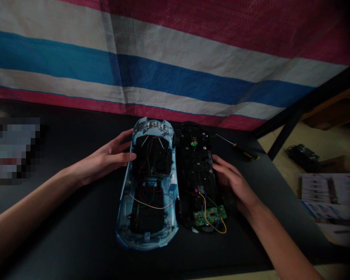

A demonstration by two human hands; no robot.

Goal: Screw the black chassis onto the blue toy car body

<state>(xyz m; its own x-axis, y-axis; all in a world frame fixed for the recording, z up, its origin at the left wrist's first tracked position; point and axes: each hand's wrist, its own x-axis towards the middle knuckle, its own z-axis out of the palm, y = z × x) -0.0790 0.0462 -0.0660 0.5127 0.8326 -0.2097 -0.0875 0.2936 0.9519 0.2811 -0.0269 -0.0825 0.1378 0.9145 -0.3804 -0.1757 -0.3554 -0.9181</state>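
Gripping pale-blue car shell [148,186] (red, green, white wires [154,207] inside): left hand [109,157]; right hand [235,181] touching black chassis [191,171], grip unclear.

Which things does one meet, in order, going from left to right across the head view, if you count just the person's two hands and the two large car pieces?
Left hand → blue car shell → black chassis → right hand.

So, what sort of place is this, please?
Probably a small workshop: a toy-car shell, a black chassis with a green circuit board, and a screwdriver on a dark table.
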